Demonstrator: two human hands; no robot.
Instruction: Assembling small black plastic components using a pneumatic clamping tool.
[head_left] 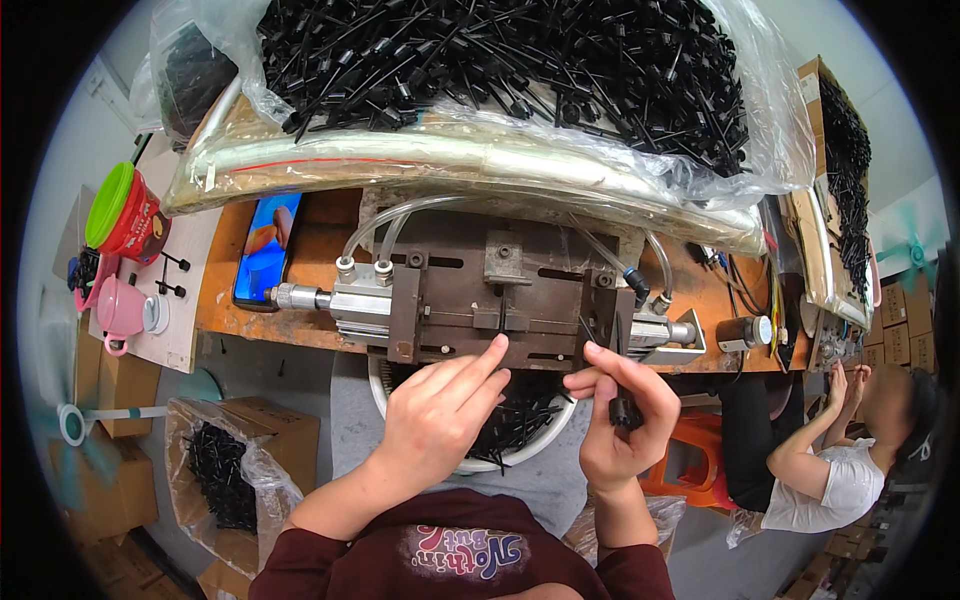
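My right grip [648,402] clamps a black stemmed part [626,411]; left grip [435,410], can't tell. One pneumatic fixture [450,310], one wooden table [219,300], grey floor [290,362].

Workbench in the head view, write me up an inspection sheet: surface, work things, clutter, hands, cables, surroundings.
Surface: orange-brown bench, stained.
Work things: dark metal fixture; heaped black parts beyond it; more in a white-rimmed tub below.
Clutter: lit phone; jar with white lid; red bucket and pink cup on the left.
Hands: left hand at the fixture's front, contact unclear; right hand holds a black part.
Cables: clear tubes beside the fixture; dark cables at right.
Surroundings: another person seated at right; plastic-lined carton at left.
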